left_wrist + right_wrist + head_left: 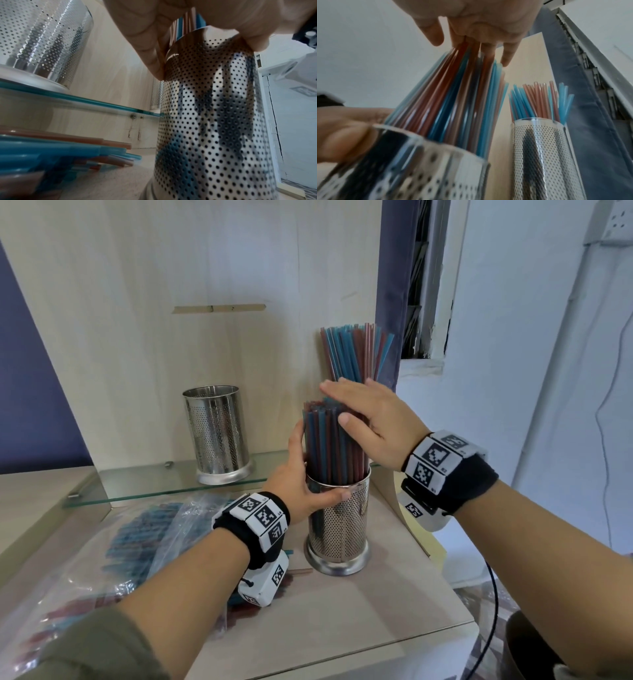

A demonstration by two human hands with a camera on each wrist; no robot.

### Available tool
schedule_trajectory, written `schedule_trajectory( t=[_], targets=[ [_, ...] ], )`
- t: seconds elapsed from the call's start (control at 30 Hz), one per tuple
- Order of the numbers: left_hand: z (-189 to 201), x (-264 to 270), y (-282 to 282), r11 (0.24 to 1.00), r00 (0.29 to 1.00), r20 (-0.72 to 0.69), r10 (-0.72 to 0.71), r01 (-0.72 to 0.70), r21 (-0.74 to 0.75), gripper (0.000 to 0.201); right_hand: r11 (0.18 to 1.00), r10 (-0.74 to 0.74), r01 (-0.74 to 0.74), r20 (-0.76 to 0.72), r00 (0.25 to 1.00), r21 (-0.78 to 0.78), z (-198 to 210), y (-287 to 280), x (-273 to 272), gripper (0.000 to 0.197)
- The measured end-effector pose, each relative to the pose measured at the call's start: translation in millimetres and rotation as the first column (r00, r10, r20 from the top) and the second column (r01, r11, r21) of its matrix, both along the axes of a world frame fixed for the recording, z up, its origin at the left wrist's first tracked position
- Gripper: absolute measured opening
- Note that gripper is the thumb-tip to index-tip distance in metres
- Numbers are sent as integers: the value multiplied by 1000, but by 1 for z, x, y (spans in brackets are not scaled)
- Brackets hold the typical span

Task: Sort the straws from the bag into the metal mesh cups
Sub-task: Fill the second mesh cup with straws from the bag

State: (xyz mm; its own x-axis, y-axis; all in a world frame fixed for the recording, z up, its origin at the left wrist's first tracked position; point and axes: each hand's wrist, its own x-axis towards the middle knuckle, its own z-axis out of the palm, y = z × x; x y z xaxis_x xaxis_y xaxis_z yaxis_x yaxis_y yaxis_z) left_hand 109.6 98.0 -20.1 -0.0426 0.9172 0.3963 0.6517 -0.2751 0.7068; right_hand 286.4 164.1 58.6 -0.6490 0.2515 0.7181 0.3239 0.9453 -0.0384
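Observation:
A perforated metal cup [337, 529] [214, 121] stands on the table, packed with upright blue and red straws [329, 446] [453, 101]. My left hand [308, 477] grips this cup at the rim, thumb across the front and fingers up along the straws. My right hand [356, 405] [484, 27] lies flat on the straw tops with straight fingers. Behind it stands a second cup [539, 148], also full of straws [356, 354]; the head view hides that cup. A third cup [217, 433] [42, 40] stands empty on the glass shelf [154, 484]. The clear bag [102, 559] holds more straws [68, 152].
The bag lies on the table to the left, under my left forearm. A loose straw [301, 571] lies by the near cup's base. A wooden back panel [205, 268] rises behind the shelf. A dark curtain [390, 302] hangs at the right, and a black cable [493, 594] runs past the table's right edge.

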Motion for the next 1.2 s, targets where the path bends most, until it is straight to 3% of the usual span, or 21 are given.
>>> schedule_trajectory(
  t=[0.2, 0.27, 0.33, 0.43, 0.57, 0.63, 0.73, 0.77, 0.87, 0.97, 1.07, 1.2],
  targets=[
    [-1, 2, -2, 1000, 1000, 11, -4, 4, -7, 127, 999, -23, 24, 14, 1000, -43, -7, -7, 2, 53],
    [-1, 3, -4, 1000, 1000, 25, -11, 12, -14, 127, 993, -42, 36, -55, 998, -109, -11, -6, 4, 62],
    [3, 3, -7, 999, 999, 47, -19, 22, -47, 129, 971, -74, 21, -219, 973, -237, -23, -7, 8, 77],
    [12, -3, -18, 996, 1000, -6, -1, 1, -86, 133, 849, -115, -96, -359, 926, -519, -51, -14, 11, 104],
    [27, -21, -51, 990, 977, -186, 100, -116, -80, 119, 700, -180, -77, -279, 943, -710, -89, -14, 3, 139],
    [29, -34, -72, 988, 940, -323, 108, -137, -69, 104, 629, -154, -96, -245, 957, -771, -98, -13, -4, 137],
    [22, -60, -101, 969, 805, -584, 105, -214, -121, 89, 606, -133, -114, -241, 961, -788, -103, -13, -10, 112],
    [19, -70, -110, 954, 752, -652, 94, -255, -156, 91, 605, -147, -106, -241, 959, -789, -104, -12, -11, 110],
    [3, -100, -132, 904, 649, -758, 72, -363, -225, 125, 604, -214, -51, -224, 951, -796, -107, -17, -15, 117],
    [-15, -124, -146, 848, 639, -768, 51, -433, -304, 140, 590, -306, 28, -191, 933, -807, -107, -26, -17, 106],
    [-27, -134, -155, 774, 636, -772, -1, -489, -403, 137, 614, -395, 106, -188, 899, -782, -96, -40, -19, 103],
    [-40, -141, -152, 752, 723, -691, 0, -455, -476, 137, 675, -446, 94, -303, 842, -732, -65, -55, -28, 105]
  ],
)
